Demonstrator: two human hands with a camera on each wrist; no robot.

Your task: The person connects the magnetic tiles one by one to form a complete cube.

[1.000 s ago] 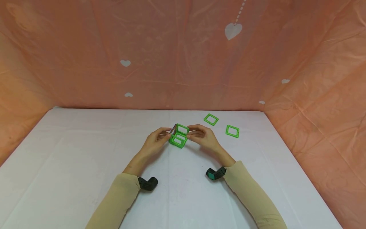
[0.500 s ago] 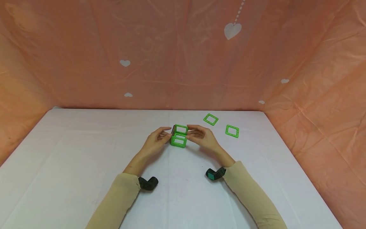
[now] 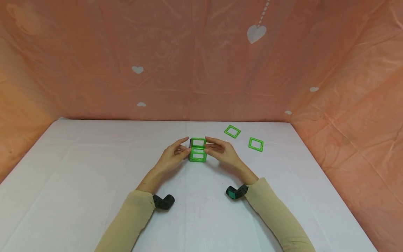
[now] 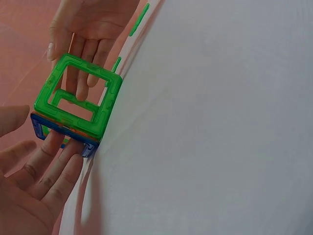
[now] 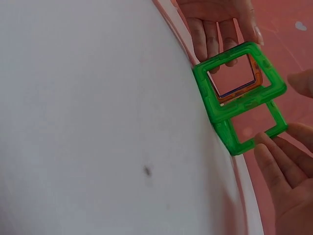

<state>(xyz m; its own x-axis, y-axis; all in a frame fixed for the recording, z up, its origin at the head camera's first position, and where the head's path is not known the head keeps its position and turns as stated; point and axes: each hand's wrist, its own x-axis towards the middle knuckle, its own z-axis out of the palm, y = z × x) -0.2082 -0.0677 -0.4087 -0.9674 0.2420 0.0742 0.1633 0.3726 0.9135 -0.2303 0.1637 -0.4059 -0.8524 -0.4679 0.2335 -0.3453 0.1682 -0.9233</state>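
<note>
Several window-style magnetic tiles join into a boxy shape (image 3: 197,160) at mid-table, mostly green frames. A dark blue tile (image 4: 73,133) forms its left side, and an orange frame (image 5: 257,73) shows through the green opening in the right wrist view. On the left, my left hand (image 3: 171,154) touches the blue side with outstretched fingertips, its thumb held off. My right hand (image 3: 225,154) faces it across the tiles; in the right wrist view its fairly straight fingers rest at the lower green frame's edge, the thumb apart from it.
Two loose green square tiles lie flat at the back right, one tile (image 3: 230,134) near the far edge, the other tile (image 3: 255,149) nearer. A white cloth covers the table (image 3: 94,175). An orange-pink curtain (image 3: 189,70) with pale hearts hangs behind.
The tile shape has turned from slanted to square toward me, its front swinging slightly right then settling. The left hand's upper finger has lifted a little; both arms stay almost still.
</note>
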